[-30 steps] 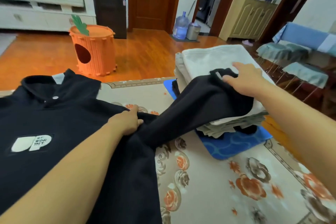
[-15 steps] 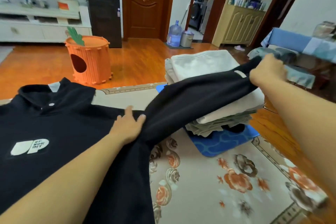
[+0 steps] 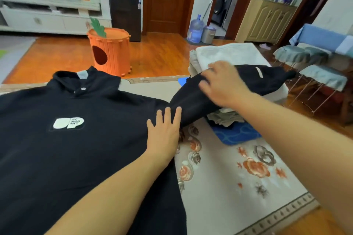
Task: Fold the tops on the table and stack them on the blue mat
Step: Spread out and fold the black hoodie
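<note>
A black top (image 3: pixel 80 139) with a white chest logo lies spread face up across the table's left half, collar at the far side. Its right sleeve (image 3: pixel 254 80) stretches out over a stack of folded pale tops (image 3: pixel 225 53) that sits on the blue mat (image 3: pixel 235 133). My left hand (image 3: pixel 164 135) lies flat and open on the top near the armpit. Farther right, my right hand (image 3: pixel 223 84) rests on the sleeve, fingers spread and slightly curled, holding nothing.
The table carries a beige floral cloth (image 3: pixel 238 177); its right edge runs near the mat. Beyond the table stand an orange carrot-shaped bin (image 3: pixel 110 51), a water bottle (image 3: pixel 195 29), and stools (image 3: pixel 313 66) at the right.
My right hand let go of the sleeve's cuff and moved back left onto the middle of the sleeve. My left hand opened flat on the top.
</note>
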Motion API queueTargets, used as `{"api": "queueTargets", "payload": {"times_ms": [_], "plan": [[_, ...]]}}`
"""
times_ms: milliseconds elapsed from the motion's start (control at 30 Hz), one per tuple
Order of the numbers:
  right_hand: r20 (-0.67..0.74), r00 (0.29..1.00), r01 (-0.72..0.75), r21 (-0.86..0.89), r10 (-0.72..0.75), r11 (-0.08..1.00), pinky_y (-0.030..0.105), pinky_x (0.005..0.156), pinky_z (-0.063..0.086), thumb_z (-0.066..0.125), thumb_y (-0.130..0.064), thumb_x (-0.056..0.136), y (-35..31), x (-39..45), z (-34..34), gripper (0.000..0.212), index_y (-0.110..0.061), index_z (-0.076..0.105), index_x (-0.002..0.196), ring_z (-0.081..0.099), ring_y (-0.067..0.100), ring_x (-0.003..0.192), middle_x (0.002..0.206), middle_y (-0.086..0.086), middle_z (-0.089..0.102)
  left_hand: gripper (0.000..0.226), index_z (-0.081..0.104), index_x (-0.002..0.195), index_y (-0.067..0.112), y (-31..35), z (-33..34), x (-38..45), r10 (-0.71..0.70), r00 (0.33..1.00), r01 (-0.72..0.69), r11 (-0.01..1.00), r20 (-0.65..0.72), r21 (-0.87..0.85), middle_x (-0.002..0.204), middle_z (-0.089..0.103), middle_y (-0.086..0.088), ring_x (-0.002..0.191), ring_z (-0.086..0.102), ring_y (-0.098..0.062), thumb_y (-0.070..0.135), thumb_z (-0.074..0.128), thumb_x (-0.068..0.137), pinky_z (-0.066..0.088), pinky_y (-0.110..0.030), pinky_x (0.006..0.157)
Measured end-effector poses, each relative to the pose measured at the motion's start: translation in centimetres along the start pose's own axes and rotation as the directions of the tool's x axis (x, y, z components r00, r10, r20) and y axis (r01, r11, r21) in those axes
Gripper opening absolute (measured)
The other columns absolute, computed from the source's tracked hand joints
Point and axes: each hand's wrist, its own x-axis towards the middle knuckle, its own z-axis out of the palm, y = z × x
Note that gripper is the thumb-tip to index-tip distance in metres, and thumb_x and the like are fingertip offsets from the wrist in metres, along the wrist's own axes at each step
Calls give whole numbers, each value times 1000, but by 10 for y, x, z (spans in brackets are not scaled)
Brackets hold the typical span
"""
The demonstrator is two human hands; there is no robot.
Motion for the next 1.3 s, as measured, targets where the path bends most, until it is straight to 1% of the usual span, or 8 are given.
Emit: {"api": "queueTargets", "payload": {"times_ms": [133,300,433,567,667,867,1000,1300], "plan": [[313,896,387,-205,-314,899,52,122,10,57,-50,90,-32,-38,26,77,-21,30,156,21,34,150,161,10,29,76,5,159,8,6,-8,-4,-58,997,65,984,46,-164,160,24,-19,138,39,-35,11,50,98,46,-45,102],[484,873,298,-426,-63,854,52,124,3,36,-30,106,-32,-47,25,59,-15,17,159,12,33,152,164,13,20,65,8,163,22,-25,-45,-23,161,943,-30,913,290,-407,170,0,-5,157,-4,-25,43,35,108,8,-41,126],[672,721,289,-513,169,808,59,121,-8,36,-37,105,-64,-37,16,63,-16,14,161,0,37,154,167,16,8,62,24,157,31,-130,-67,-58,39,972,-42,999,233,4,168,11,-7,149,12,-36,54,5,102,26,-54,116],[652,758,93,-166,38,982,59,121,5,39,-23,99,-151,14,17,49,-20,40,148,27,38,144,154,14,40,66,13,159,43,-242,-73,-94,-298,917,280,954,264,107,170,7,-4,154,5,-33,65,7,98,14,-52,123],[502,864,-103,220,-22,970,51,123,5,22,-45,106,-190,26,48,59,-26,10,160,6,34,153,167,8,8,64,1,159,46,-278,-61,-118,-362,876,339,932,319,126,171,-5,-1,156,-4,-30,66,11,100,6,-50,125],[706,642,-500,89,299,861,47,124,2,11,-68,99,-146,1,115,72,-33,-1,161,-2,29,155,168,8,-10,72,-8,156,53,-279,-28,-159,-365,889,352,931,277,97,170,-9,7,156,-10,-21,76,-4,88,-1,-44,126],[758,534,-471,-101,374,876,51,121,18,25,-54,100,-162,45,107,66,-27,16,160,20,36,150,166,13,16,63,31,149,57,-315,-52,-124,-287,916,293,956,279,20,153,39,16,138,35,-17,77,21,90,34,-42,111],[243,970,-75,378,-21,923,47,100,42,47,-29,98,-317,189,74,38,-10,55,129,46,40,121,130,18,51,64,7,161,42,-390,-19,-102,-479,871,471,878,108,89,169,11,3,156,5,-22,62,12,100,7,-43,126]]}}
